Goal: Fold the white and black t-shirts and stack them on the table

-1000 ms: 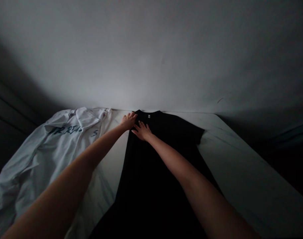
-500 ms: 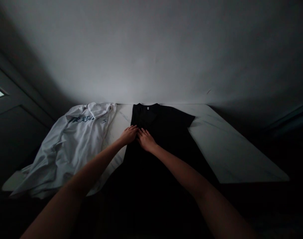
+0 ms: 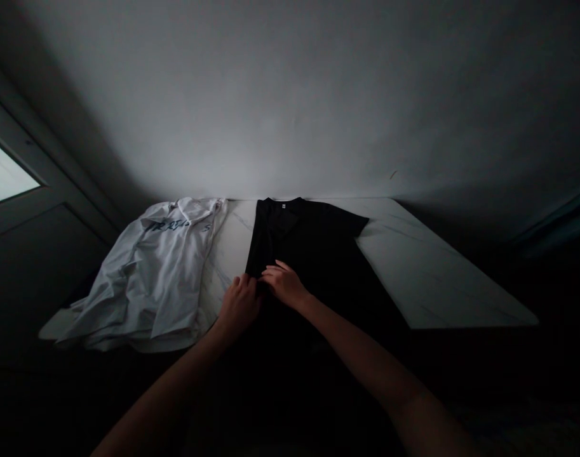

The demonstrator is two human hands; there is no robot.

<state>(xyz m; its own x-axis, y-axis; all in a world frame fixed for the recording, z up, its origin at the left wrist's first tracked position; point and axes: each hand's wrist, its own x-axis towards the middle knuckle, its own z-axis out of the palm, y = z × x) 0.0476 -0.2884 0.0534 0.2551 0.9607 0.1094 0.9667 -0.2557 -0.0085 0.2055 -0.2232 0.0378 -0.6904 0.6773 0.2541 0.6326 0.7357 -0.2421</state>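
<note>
A black T-shirt point(image 3: 318, 244) lies on the marble-patterned table, its neckline at the back and one short sleeve out to the right. Its left side runs in a straight edge, with no sleeve showing there. At that edge my left hand point(image 3: 241, 299) has its fingers curled onto the dark cloth. Just right of it, my right hand point(image 3: 286, 285) rests on the shirt with fingers stretched and slightly apart. The fingertips of both hands nearly meet. Darkness hides the shirt's lower part.
A wrinkled white garment point(image 3: 168, 273) with dark lettering lies to the left, overhanging the front edge. The table point(image 3: 427, 273) reaches right to a rounded corner. A pale wall point(image 3: 290, 114) stands behind, and a door point(image 3: 37, 222) is at left.
Both hands have slid toward me along the shirt's left edge. My left hand's fingers have curled in. The view has shifted slightly, showing more of the door.
</note>
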